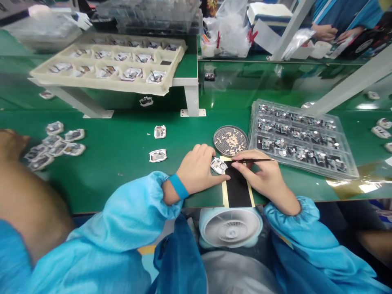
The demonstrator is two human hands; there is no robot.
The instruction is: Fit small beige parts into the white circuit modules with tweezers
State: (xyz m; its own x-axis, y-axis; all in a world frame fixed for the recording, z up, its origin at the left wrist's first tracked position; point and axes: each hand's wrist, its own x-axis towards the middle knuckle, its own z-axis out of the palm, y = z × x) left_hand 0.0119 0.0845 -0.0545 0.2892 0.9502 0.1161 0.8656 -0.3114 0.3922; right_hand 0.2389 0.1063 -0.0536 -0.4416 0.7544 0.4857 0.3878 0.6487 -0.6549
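Note:
My left hand grips a small white-rimmed device housing between thumb and fingers, tilted at the left edge of a black mat with yellow tape borders. Pinched in my right hand are thin dark tweezers, their tip at or close to the housing; contact is too small to tell. Just beyond my hands sits a round grey dish of tiny beige pieces. Two similar housings, one nearer and one farther, lie left of my left hand.
A clear tray of small electronic assemblies stands at right. A cream compartment tray rests on a raised shelf at back left. Several housings cluster at left near another person's arm. A fan sits below the table edge.

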